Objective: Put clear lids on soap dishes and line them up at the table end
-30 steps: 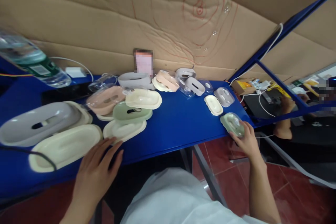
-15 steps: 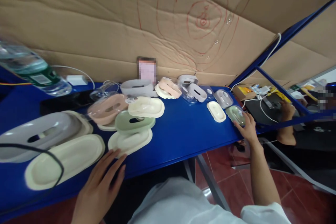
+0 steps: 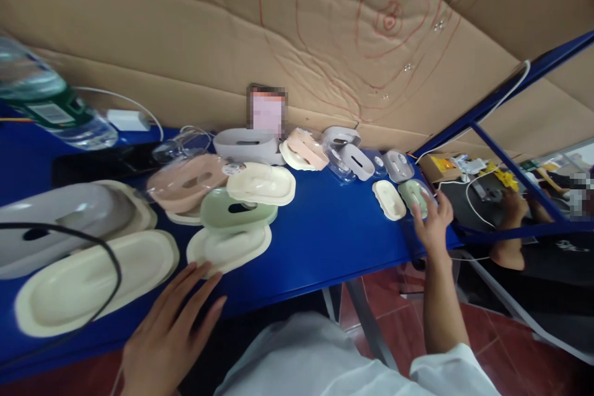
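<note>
My left hand (image 3: 169, 325) lies with fingers stretched out, its fingertips at the near edge of a cream oval lid-like piece (image 3: 232, 250). Behind that piece is a green oval shell with a slot (image 3: 223, 213), partly covered by another cream piece (image 3: 266, 184). At the far right of the table my right hand (image 3: 435, 226) is open, fingers spread, beside a small green shell in clear wrap (image 3: 412, 197). Whether a fingertip still touches the wrap I cannot tell. A small cream oval piece (image 3: 388, 200) lies just left of it.
More oval shells stand on the blue table (image 3: 315, 241): grey (image 3: 60, 216), pink (image 3: 190, 182) and wrapped grey ones (image 3: 399, 166). A black cable (image 3: 104, 244) crosses the left side. A water bottle (image 3: 51, 99) and a phone-like screen (image 3: 268, 112) are at the back. A co-worker's arm (image 3: 510, 229) is beyond the frame.
My right hand's fingers have come off the wrapped green shell and spread apart. The view has shifted a little. My left hand stays by the cream piece.
</note>
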`<move>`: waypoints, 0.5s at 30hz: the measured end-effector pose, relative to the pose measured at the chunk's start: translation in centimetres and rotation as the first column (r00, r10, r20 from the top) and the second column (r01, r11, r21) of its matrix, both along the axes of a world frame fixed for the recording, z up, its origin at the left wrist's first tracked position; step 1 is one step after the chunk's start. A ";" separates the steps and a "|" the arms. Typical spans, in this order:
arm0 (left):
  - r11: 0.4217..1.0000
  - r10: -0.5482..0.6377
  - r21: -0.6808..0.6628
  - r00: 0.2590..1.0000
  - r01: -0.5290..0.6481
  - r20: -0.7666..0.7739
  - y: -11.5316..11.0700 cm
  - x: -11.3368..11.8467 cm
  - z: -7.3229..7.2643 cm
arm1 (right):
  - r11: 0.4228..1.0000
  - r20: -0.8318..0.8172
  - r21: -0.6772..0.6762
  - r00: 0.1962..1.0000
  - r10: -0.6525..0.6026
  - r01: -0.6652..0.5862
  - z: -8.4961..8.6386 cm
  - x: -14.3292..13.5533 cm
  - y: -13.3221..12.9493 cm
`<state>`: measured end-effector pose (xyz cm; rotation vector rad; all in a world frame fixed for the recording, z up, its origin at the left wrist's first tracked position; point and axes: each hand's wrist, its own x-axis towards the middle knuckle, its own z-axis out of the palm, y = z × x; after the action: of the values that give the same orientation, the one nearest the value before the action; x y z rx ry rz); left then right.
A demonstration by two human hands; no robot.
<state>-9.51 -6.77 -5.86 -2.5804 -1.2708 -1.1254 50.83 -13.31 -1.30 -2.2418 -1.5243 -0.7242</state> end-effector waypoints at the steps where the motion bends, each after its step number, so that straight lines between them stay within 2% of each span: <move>1: 1.000 0.001 -0.007 1.000 -0.001 0.004 0.0 0.0 0.0 | 0.996 -0.015 -0.037 0.997 0.076 -0.076 0.2 -1.6 0.3; 4: 0.999 0.013 -0.038 1.000 -0.012 0.023 0.0 -0.1 0.3 | 0.965 -0.069 -0.149 0.975 0.210 -0.218 0.2 -5.9 1.0; 9: 0.993 -0.052 -0.097 0.994 0.062 0.096 -0.5 -0.2 0.8 | 0.941 -0.151 -0.136 0.946 0.288 -0.309 -0.7 -9.5 0.7; 12: 0.985 -0.100 -0.128 0.987 0.116 0.126 -1.1 0.6 1.0 | 0.881 -0.195 -0.143 0.885 0.422 -0.451 -0.8 -11.2 -0.3; 15: 0.986 -0.110 -0.110 0.988 0.122 0.112 -1.4 2.0 1.4 | 0.809 -0.212 -0.151 0.818 0.535 -0.569 -0.7 -13.3 -0.8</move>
<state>-7.48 -8.15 -4.46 -2.7460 -1.2565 -1.2598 37.51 -14.11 -1.97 -1.7627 -2.1046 -0.2066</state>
